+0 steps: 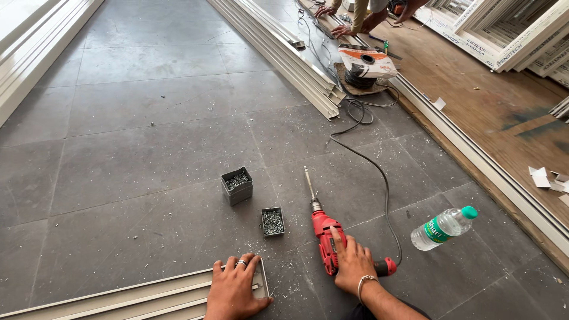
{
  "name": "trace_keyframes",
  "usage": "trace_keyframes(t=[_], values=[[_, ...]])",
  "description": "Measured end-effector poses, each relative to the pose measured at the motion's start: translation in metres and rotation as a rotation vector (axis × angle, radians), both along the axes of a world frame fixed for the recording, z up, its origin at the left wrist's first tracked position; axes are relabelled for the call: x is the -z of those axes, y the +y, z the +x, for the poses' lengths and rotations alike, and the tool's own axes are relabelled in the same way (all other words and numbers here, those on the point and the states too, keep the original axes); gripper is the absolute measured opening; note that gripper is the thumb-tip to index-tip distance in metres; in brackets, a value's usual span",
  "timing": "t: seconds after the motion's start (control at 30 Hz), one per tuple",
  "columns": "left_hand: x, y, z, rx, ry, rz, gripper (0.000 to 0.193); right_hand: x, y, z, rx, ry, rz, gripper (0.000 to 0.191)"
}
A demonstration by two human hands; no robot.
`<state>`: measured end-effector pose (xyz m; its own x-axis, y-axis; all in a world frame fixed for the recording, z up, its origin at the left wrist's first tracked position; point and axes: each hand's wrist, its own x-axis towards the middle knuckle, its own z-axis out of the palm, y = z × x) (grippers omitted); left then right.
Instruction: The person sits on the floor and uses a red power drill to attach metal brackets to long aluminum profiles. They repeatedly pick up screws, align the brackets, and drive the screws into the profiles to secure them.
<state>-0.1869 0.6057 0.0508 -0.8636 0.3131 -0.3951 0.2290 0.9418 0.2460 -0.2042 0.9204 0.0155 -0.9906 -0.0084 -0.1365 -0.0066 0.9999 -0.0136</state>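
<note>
The red corded drill (325, 240) lies on its side on the grey tiled floor (136, 148), its long steel bit pointing away from the person. The right hand (352, 262) rests over the drill's rear body, the grip curled loosely around the plastic housing, index finger stretched along the top; a thin metal bangle circles the wrist. The black cable (379, 178) runs from behind this grip in a long curve across the tiles. To the left of it, the left hand (233, 290) lies flat, fingers spread and holding nothing, pressing on the end of a pale ribbed frame profile (136, 299); a ring shows on one finger. Just ahead of the two hands stand two small square metal boxes of screws (273, 221), the farther one (237, 185) taller. To the right of the drill grip lies a clear plastic water bottle (443, 228) with a green cap. Metal shavings speckle the floor.
</note>
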Motion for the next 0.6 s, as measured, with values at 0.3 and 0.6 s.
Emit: trace_keyframes(t=[0.3, 0.6], values=[[0.003, 0.001, -0.002, -0.012, 0.052, 0.014, 0.107, -0.043, -0.008, 0.002, -0.088, 0.317, -0.001, 0.113], [0.017, -0.004, 0.003, 0.042, 0.164, 0.056, 0.107, -0.153, 0.043, 0.097, 0.149, 0.292, -1.416, 0.091]])
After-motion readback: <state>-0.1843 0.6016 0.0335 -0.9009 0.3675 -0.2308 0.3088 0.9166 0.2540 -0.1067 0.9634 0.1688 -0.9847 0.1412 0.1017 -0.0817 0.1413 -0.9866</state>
